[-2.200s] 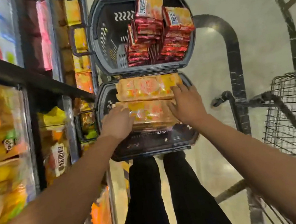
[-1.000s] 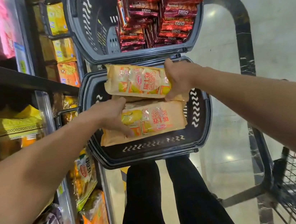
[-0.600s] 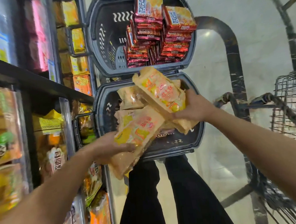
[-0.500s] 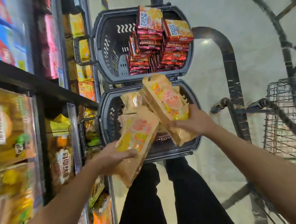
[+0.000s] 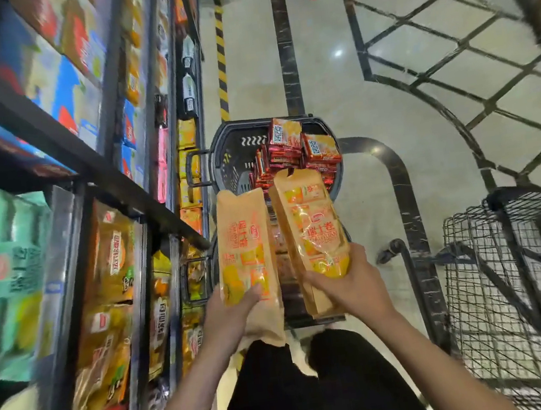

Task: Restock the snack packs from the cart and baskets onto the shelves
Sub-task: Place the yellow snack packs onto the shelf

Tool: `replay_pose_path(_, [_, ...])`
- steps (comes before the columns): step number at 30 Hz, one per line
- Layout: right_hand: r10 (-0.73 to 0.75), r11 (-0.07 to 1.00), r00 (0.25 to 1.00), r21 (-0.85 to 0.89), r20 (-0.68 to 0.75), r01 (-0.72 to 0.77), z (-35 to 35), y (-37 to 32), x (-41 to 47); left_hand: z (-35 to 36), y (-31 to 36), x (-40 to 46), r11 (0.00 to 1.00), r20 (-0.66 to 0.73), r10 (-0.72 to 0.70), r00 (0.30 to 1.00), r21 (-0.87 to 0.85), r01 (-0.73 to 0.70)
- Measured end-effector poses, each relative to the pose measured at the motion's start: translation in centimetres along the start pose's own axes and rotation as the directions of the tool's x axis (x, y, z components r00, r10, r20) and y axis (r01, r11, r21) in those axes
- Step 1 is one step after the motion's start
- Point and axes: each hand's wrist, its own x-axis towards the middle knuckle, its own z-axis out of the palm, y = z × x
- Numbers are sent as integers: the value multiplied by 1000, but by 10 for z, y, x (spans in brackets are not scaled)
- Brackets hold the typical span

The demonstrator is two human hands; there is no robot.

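Left hand (image 5: 229, 317) fingers curled round orange swiss-roll pack (image 5: 247, 259); right hand (image 5: 352, 288) grips second pack (image 5: 314, 233), both above near basket (image 5: 293, 308).

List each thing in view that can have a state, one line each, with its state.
left hand: grips the lower end of a yellow snack pack
right hand: grips the lower end of another yellow snack pack
left yellow pack: lifted, held lengthwise, sealed
right yellow pack: lifted, tilted slightly, sealed
far basket: on the floor, part filled with red packs
wire cart: parked at right, contents unclear
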Motion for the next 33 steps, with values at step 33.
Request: replay_pose_path(33, [-806,575,441,348,394,740,-61,-89,-149,57,-12,-295,785,-931,106,350,-138,-605])
